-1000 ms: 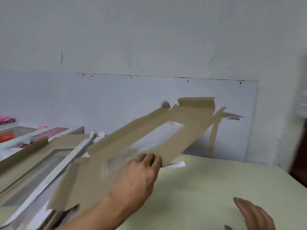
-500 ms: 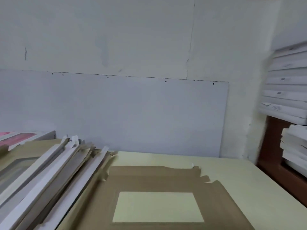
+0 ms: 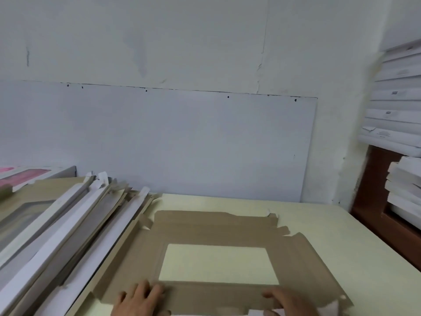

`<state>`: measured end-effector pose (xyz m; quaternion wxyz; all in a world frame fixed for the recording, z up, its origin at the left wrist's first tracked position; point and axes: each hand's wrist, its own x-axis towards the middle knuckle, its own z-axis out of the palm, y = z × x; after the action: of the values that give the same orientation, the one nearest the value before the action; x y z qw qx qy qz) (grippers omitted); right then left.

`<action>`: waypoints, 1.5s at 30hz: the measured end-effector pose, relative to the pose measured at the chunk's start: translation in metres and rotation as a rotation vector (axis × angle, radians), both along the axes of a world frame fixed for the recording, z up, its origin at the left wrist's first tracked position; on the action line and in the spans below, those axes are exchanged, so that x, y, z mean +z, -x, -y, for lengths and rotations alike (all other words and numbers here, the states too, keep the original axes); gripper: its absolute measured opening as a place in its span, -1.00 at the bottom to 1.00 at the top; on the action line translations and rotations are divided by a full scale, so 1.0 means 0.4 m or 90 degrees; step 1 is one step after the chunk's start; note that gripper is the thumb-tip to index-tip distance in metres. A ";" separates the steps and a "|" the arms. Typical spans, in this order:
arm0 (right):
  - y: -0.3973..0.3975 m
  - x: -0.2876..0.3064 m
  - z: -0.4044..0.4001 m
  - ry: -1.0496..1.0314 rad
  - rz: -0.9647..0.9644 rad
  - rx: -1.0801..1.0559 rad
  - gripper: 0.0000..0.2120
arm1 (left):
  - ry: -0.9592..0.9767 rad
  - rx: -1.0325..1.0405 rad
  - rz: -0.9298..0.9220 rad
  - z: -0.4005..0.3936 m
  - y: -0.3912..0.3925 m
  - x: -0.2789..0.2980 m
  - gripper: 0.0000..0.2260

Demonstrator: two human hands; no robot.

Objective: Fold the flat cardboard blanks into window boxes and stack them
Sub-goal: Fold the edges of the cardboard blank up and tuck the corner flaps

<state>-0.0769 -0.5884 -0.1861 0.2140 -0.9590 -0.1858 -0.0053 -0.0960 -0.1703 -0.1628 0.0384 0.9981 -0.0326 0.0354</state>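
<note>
Brown cardboard blank (image 3: 218,226) lies flat on the surface (image 3: 319,224); left hand (image 3: 139,299) and right hand (image 3: 289,301) press its near edge, fingers straight, grasping nothing.

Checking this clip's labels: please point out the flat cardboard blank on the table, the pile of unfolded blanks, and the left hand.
flat cardboard blank (image 3: 216,226): head view, far brown border above the window.
pile of blanks (image 3: 68,224): head view, a white strip in the leaning pile.
left hand (image 3: 139,299): head view, back of the hand.

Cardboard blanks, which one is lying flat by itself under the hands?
The brown blank with the cutout window, flat on the table; the others lean piled at left.
</note>
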 end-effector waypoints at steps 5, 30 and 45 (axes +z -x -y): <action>0.022 -0.001 -0.306 0.118 0.261 0.068 -0.73 | -0.063 -0.218 0.058 0.102 0.031 -0.039 -0.52; 0.068 -0.008 -0.214 0.190 0.248 0.040 -0.65 | -0.059 -0.407 0.174 -0.062 0.024 -0.021 -0.73; -0.047 -0.036 -0.341 0.242 0.007 0.027 -0.44 | 0.015 -0.217 -0.057 0.120 -0.068 -0.090 -0.47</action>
<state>-0.0581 -0.4518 -0.2006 0.0284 -0.9779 -0.2050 0.0295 -0.0689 -0.2182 -0.1987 0.0566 0.9783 -0.1989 -0.0155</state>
